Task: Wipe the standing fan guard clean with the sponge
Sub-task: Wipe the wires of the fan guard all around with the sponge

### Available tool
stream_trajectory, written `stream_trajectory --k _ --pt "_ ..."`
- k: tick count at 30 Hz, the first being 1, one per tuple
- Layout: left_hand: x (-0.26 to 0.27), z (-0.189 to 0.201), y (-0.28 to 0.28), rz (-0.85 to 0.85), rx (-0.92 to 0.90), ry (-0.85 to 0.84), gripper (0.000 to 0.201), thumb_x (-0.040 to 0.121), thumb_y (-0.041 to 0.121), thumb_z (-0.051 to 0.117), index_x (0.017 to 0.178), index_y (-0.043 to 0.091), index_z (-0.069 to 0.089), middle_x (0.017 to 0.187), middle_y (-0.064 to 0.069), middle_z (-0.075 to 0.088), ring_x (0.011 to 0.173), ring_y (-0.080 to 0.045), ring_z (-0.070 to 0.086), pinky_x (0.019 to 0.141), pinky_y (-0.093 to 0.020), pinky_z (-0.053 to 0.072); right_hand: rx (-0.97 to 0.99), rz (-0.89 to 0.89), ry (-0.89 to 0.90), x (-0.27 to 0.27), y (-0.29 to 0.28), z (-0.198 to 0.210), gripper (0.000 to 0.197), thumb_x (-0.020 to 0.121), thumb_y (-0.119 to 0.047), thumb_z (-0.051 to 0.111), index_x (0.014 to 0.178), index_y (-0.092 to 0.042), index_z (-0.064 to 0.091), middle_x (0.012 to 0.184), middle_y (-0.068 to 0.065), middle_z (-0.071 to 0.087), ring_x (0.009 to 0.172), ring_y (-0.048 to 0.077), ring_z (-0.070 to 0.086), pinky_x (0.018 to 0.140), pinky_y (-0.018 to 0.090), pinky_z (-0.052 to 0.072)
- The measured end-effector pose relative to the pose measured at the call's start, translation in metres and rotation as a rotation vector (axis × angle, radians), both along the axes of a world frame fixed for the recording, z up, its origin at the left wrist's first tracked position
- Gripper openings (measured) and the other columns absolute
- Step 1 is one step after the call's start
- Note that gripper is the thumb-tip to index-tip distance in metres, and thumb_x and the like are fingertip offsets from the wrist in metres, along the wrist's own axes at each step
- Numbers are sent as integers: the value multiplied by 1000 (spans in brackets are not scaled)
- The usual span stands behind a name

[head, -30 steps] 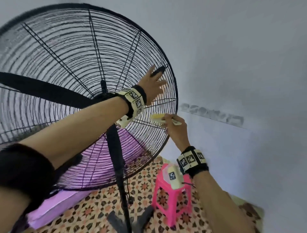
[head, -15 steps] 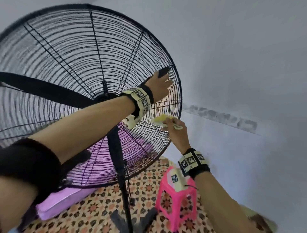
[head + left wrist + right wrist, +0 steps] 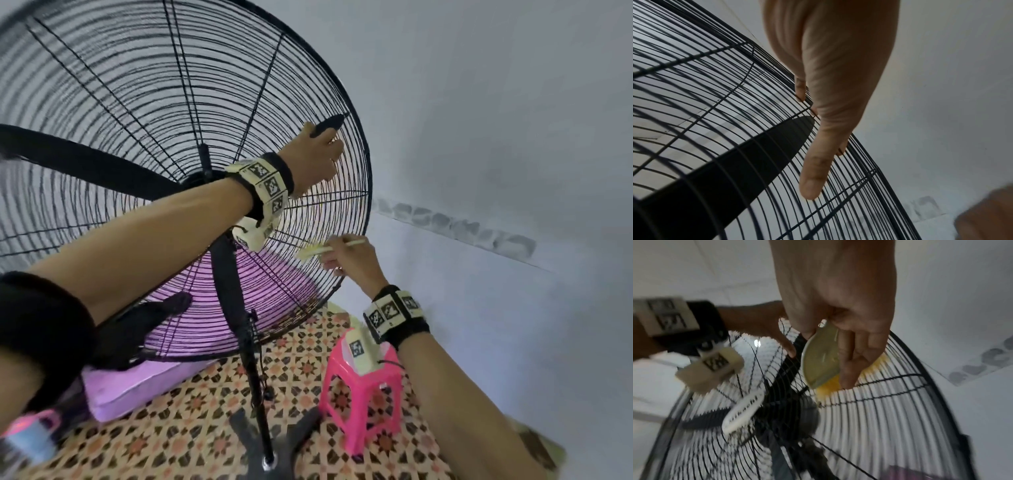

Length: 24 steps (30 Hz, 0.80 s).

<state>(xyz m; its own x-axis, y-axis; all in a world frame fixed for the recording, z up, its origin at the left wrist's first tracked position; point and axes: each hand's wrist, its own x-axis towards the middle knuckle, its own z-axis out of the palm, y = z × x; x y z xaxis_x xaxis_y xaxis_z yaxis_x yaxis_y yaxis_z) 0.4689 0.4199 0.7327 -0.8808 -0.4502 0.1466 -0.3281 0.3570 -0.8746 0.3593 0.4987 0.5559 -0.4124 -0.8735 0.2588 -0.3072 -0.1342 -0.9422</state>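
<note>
Both hands sit a little higher and further right on the wire than half a second ago, and the head view has tipped so that more of the patterned floor [image 3: 191, 425] shows. At far left the fan guard [image 3: 102, 102] is cut off by the frame edge; its round face tilts up and toward the person, with a black blade [image 3: 78, 157] lying long-ways from the left toward the hub behind the wires. The left hand [image 3: 317, 154] holds the guard near its right rim, fingers hooked into the wires with the thumb [image 3: 813, 178] laid straight along them; the fingertips are mostly hidden behind the palm. Below it stands the black pole [image 3: 253, 359], partly covered by the left forearm. Further right, the right hand [image 3: 352, 255] pinches the sponge [image 3: 313, 251], a thin pale-yellow piece whose long axis runs roughly level, pointing left across the guard's lower right part and pressed against the wires. In the right wrist view the sponge [image 3: 822, 356] is motion-blurred and the fingers cover its far edge. A pink plastic stool [image 3: 363, 404] stands on the floor under the right wrist, beside the pale wall [image 3: 496, 120], and a purple cushion-like object [image 3: 137, 387] lies behind the pole.
</note>
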Motion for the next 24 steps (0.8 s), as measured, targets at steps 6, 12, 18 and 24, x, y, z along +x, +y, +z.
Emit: stream_trajectory --k 6,12,18,24 --pt "3 -5 3 -57 26 10 68 67 47 92 129 40 66 150 2 38 141 -29 31 113 -53 37 -329 -170 -54 3 0 29 30 103 -29 53 93 -7 71 88 9 77 72 24 75 52 27 52" --pt "13 -2 1 -51 16 41 69 72 43 90 134 38 62 153 1 34 144 -30 27 115 -55 34 -100 -75 38 18 16 -6 27 105 -28 53 93 -12 72 82 8 77 71 23 75 58 31 54" --pt "13 -5 6 -91 7 7 66 71 43 90 132 39 63 152 1 35 142 -31 30 114 -54 36 -331 -233 18 14 11 33 28 104 -25 52 92 -8 70 87 8 76 69 22 74 48 22 51" --pt "17 -2 1 -81 -15 5 76 72 54 87 139 45 54 154 3 30 143 -29 28 114 -51 37 -159 -94 -83 12 27 0 25 103 -23 54 95 -7 72 87 11 78 71 24 76 54 28 52"
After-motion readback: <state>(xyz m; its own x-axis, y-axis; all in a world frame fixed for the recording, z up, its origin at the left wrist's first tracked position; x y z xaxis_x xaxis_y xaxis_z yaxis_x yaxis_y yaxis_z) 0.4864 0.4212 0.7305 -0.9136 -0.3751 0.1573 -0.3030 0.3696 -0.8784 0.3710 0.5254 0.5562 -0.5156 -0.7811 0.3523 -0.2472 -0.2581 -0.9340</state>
